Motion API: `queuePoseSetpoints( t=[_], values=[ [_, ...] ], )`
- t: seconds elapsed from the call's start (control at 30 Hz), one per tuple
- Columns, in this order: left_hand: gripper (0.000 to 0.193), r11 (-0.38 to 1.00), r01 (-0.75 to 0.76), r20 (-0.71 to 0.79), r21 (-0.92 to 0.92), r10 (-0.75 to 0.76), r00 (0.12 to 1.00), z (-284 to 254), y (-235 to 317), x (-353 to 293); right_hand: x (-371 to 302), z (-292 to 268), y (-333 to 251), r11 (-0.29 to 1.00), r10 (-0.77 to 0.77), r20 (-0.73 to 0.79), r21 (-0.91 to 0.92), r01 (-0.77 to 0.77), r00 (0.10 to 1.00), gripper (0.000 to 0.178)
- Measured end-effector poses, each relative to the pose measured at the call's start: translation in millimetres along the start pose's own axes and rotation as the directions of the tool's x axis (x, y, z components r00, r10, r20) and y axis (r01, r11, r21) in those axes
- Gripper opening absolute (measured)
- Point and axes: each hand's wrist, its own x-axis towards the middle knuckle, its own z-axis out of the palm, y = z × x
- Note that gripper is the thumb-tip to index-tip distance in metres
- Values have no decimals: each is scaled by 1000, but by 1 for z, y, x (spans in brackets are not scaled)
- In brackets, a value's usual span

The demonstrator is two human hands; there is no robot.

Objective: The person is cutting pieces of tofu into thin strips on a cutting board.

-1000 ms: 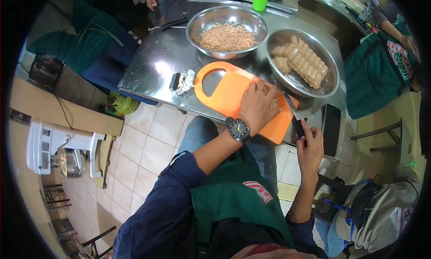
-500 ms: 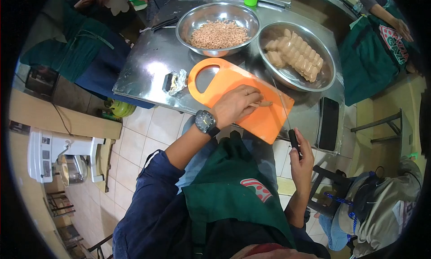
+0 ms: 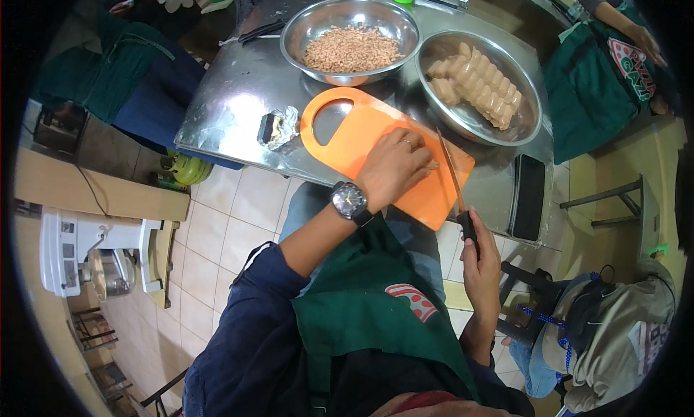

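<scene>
1. On my feed, the orange cutting board [image 3: 361, 131] lies along the near edge of the steel bench [image 3: 224, 120], toward its near right corner.
2. Tan food piece [image 3: 432, 165]: on the board's right half, mostly beneath the left hand [image 3: 394, 164], whose fingers curl over it.
3. Right hand [image 3: 481, 261]: fingers grasping the knife [image 3: 453, 178] by its black handle, about over the bench's near edge.
4. Handling, my judgement: piece light, soft, perhaps slippery, easily squashed; hold its sides with bent fingertips. Knife light, blade stiff; grip the handle only.
5. Knife's long axis runs near to far, tip toward the bench's far edge, slightly left. Piece's visible end faces the blade; its full axis I can't tell.
</scene>
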Motion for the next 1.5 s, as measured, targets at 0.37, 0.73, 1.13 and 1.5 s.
queuePoseSetpoints(
  t=[0.37, 0.73, 1.13, 1.5],
  values=[
    [18, 993, 75, -131, 89, -63, 989, 5, 10, 8, 3, -4, -2, 1000, -14, -70, 25, 16, 997, 47],
    [18, 998, 8, -109, 56, -2, 994, 10, 15, 8, 0, -3, -1, 999, -15, -88, 51, 20, 996, 48],
    [18, 696, 453, -85, -557, -591, 802, -46, -5, -27, -7, 1, 3, 966, 44, 37, 254, -52, 998, 51],
    [14, 832, 488, -197, -263, -541, 817, -38, -15, -60, -19, 43, -35, 972, -232, 266, 97, 214, 935, 60]
  ],
)
